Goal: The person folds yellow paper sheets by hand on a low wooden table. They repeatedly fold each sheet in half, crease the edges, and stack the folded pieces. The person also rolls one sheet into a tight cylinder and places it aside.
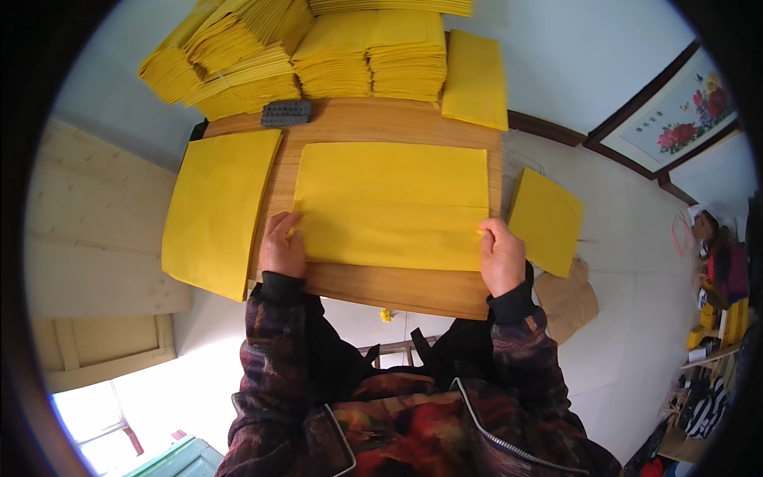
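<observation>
A flat yellow paper sheet (389, 179) with a crosswise crease lies before me on the wooden table (358, 282). My left hand (282, 245) is closed at its left edge, thumb and fingers pinching the paper. At the opposite edge my right hand (502, 256) pinches it in the same way, fingers curled under. The near part of the sheet looks slightly bowed between the hands. To the left lies a stack of yellow sheets (218, 211), close beside my left hand. Another yellow stack (547, 222) sits beyond the table's right edge.
Tall piles of folded yellow paper (330, 56) fill the table's far side. A dark grey textured block (286, 113) rests before them. One yellow stack (475, 79) occupies the far right corner. Brown paper (568, 298) lies on the floor at right, and a framed flower picture (675, 111) stands against the wall.
</observation>
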